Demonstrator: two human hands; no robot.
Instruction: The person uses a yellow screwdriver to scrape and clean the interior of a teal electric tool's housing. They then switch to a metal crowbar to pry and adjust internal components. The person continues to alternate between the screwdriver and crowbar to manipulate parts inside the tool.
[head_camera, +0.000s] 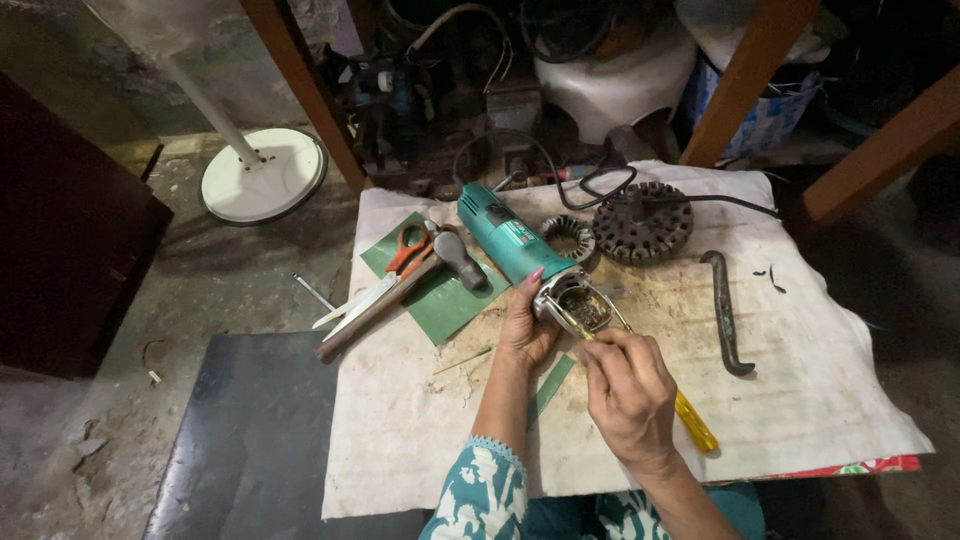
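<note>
A person sits at a low table covered with a dirty white cloth (800, 400). A green power tool (510, 240) lies on the cloth, right in front of the person. Its long body points up and to the left, away from the person. Its metal head end (572, 303) points down and to the right, toward the hands.

The left hand (525, 325) is wrapped around the side of the metal head and holds it. The right hand (628, 390) is closed around a screwdriver (690, 420) with a yellow handle. The tip of the screwdriver pokes into the open metal head. The screwdriver lies in a slant, from the bottom right up to the top left. That is almost the same line as the tool's body. Both hands are close together at the head end. The left hand is the one touching the tool.

To the left, orange scissors (408, 245) and a hammer (400, 295) lie on a green sheet (450, 300). Above the hands sit a small metal ring (568, 238) and a big round metal part (642, 222). A black cord (700, 198) runs past the big part. A bent metal bar (726, 312) lies to the right, well apart from the hands.
</note>
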